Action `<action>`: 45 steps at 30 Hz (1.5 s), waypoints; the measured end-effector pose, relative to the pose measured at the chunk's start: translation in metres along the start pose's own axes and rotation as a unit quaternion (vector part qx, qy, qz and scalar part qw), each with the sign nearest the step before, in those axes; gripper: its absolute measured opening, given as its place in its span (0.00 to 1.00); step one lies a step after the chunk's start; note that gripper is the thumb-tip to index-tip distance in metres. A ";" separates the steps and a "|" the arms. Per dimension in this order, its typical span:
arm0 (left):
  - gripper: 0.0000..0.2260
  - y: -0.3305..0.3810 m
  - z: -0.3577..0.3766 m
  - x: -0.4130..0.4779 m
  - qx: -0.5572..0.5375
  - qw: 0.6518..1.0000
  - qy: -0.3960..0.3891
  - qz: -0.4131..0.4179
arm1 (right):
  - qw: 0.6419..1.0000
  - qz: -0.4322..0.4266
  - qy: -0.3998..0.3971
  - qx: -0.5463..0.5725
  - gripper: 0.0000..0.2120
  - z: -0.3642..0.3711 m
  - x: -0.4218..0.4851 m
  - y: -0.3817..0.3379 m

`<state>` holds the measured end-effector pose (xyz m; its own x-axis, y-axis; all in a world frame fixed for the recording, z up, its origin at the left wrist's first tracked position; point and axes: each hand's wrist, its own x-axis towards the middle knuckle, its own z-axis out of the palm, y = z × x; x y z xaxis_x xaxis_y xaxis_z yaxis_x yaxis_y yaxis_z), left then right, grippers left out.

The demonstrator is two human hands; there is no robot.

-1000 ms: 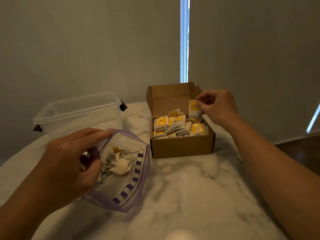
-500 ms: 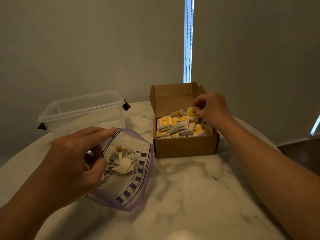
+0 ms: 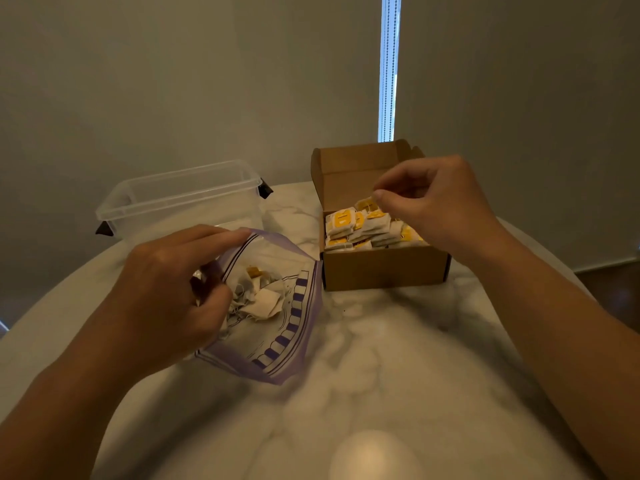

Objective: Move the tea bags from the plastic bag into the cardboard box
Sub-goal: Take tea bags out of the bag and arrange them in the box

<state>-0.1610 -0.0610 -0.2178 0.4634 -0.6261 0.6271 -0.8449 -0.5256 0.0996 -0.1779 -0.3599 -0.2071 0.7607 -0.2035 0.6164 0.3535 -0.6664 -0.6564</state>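
l hand (image 3: 162,289) pinches bag (image 3: 277,344) rim open; r hand (image 3: 440,206) loosely curled, empty, over tea bags (image 3: 346,223) in box (image 3: 381,270); bag edge beside box

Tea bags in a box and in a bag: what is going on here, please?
A person is moving tea bags from bag to box on a marble table. The left hand grips the open mouth of the plastic bag, where a few loose tea bags lie. The right hand hovers over the cardboard box, which holds many stacked tea bags; whether it pinches anything is unclear. A clear tub stands behind.
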 end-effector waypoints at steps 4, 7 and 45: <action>0.24 0.000 -0.002 0.000 -0.002 1.000 0.000 -0.004 | 0.981 -0.013 -0.156 0.110 0.05 0.015 -0.026 -0.039; 0.23 0.001 -0.001 0.001 0.007 1.000 -0.003 -0.002 | 0.954 -0.027 -0.268 0.134 0.07 0.034 -0.041 -0.052; 0.23 0.011 0.005 0.000 -0.016 1.000 -0.018 -0.009 | 0.884 -0.183 -0.296 -0.312 0.09 0.123 -0.066 -0.054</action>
<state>-0.1690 -0.0696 -0.2204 0.4881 -0.6373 0.5963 -0.8438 -0.5193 0.1357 -0.1805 -0.2223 -0.2658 0.8745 0.3953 0.2810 0.4061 -0.9136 0.0215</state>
